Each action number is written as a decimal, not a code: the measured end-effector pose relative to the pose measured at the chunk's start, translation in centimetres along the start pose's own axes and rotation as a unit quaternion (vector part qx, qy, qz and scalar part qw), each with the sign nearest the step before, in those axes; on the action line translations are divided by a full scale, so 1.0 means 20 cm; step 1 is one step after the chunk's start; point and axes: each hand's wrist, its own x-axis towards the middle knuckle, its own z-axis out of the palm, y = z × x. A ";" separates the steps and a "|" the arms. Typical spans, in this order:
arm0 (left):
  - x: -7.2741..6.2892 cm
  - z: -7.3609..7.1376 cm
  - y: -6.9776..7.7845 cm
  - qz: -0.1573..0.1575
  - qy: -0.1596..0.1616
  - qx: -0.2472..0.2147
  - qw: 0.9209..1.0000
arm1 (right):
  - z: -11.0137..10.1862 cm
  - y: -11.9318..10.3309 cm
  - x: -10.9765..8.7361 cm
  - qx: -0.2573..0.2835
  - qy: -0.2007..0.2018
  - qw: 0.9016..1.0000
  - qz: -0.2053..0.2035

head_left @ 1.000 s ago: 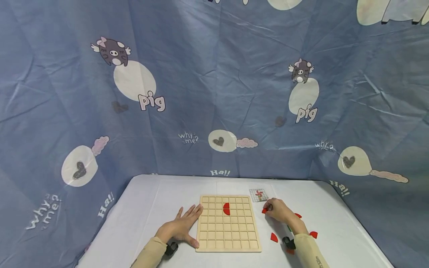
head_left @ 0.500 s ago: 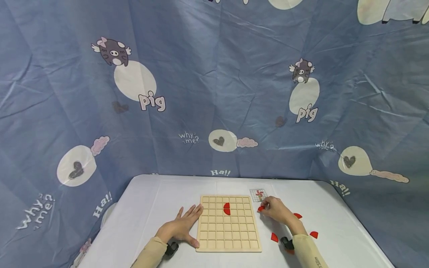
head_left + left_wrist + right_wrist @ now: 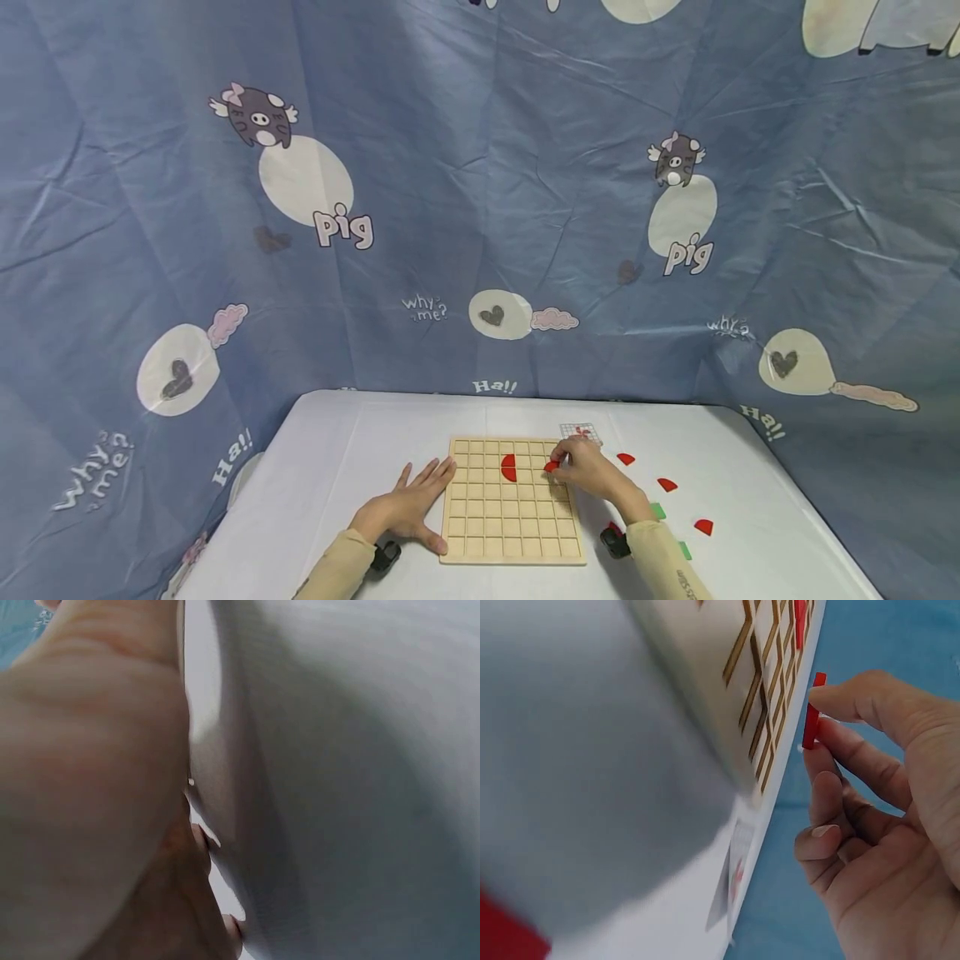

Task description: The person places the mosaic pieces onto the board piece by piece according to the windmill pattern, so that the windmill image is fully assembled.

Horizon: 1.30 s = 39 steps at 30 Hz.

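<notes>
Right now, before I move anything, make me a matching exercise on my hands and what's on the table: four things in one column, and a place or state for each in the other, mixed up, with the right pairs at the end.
Things
1. Left hand
2. Printed card
3. Right hand
4. Wooden board

Places and states
A. Pinches a red piece
B. Has two red pieces set in its cells
C. Fingers spread at the board's left edge
D. Lies on the white table near the board's far right corner

Right pairs
1-C, 2-D, 3-A, 4-B
</notes>
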 end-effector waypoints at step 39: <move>0.01 -0.01 -0.03 0.008 0.003 0.004 1.000 | 0.15 -0.09 0.14 -0.010 -0.039 0.997 -0.059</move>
